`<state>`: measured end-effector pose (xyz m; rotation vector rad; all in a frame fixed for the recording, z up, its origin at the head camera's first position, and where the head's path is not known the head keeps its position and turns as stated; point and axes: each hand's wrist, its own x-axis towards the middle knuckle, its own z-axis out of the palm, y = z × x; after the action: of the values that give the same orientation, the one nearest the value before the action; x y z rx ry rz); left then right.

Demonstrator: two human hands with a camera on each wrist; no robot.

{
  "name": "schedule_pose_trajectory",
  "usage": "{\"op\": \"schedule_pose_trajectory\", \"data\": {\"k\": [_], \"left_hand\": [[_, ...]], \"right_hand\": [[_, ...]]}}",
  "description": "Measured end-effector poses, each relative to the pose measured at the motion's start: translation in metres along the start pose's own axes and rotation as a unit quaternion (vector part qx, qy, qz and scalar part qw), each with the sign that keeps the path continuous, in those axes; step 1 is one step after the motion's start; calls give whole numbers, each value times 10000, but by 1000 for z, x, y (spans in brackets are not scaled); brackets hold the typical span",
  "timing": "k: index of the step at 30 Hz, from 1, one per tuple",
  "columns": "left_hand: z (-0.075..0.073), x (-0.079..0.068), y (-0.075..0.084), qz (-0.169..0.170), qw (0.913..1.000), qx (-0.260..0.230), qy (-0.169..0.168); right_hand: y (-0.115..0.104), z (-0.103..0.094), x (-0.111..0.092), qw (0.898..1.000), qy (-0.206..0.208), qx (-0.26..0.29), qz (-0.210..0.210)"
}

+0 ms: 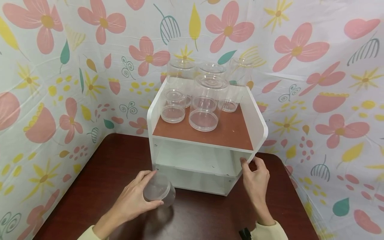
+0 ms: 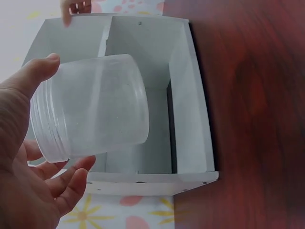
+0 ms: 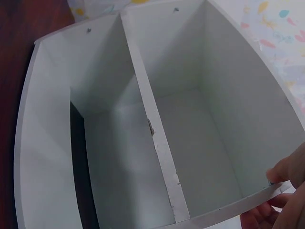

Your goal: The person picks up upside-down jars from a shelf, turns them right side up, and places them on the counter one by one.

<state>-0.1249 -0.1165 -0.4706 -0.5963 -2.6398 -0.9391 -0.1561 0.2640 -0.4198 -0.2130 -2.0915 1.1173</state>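
1. The clear jar [image 1: 159, 188] is in the left hand [image 1: 135, 193], in front of the lower left part of the white shelf unit [image 1: 204, 143]. It appears to be held above the bench [image 1: 123, 160], with its dark shadow below.

2. The left hand is spread as wide as the jar, with thumb and fingers curled around the end that has the ribbed collar [image 2: 50, 124].

3. The right hand [image 1: 256, 178] is nearly closed: it pinches the front edge of the right side panel [image 1: 259, 133], with the thumb on the inner face and the fingers on the outer one.

4. I judge that the jar is light, because it looks like thin, hollow plastic, and nothing shows inside it. The wall is probably stiff, but it may bend a little if it is squeezed too strongly.

5. The smooth body is likely slippery, and it could scratch or crack in a fall. The ribbed collar should give the better hold; a wide grasp around the body would also be suitable.

6. The collar end points upward and the smooth base points down toward the bench, with the long axis somewhat tilted from upright. The jar is rather squat, so this axis is not much longer than its width.

7. More clear jars [image 1: 204, 115] stand upright on the brown top board [image 1: 174, 131].
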Motion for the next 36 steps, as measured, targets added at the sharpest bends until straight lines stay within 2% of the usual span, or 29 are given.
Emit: {"op": "schedule_pose_trajectory", "data": {"k": [6, 13, 21, 28, 36], "left_hand": [[-3, 0, 1, 35, 9998, 181, 46], [2, -2, 0, -91, 9998, 176, -82], [17, -4, -10, -169, 9998, 110, -50], [34, -6, -18, -295, 9990, 62, -316], [46, -6, -25, -224, 9989, 194, -358]], "right_hand": [[-1, 0, 0, 10000, 2, 3, -16], [0, 0, -3, 9999, -27, -61, -129], [1, 0, -2, 9999, -8, -63, -127], [1, -1, -2, 9999, -15, -98, -90], [1, -1, -2, 9999, -67, -77, -17]]}}
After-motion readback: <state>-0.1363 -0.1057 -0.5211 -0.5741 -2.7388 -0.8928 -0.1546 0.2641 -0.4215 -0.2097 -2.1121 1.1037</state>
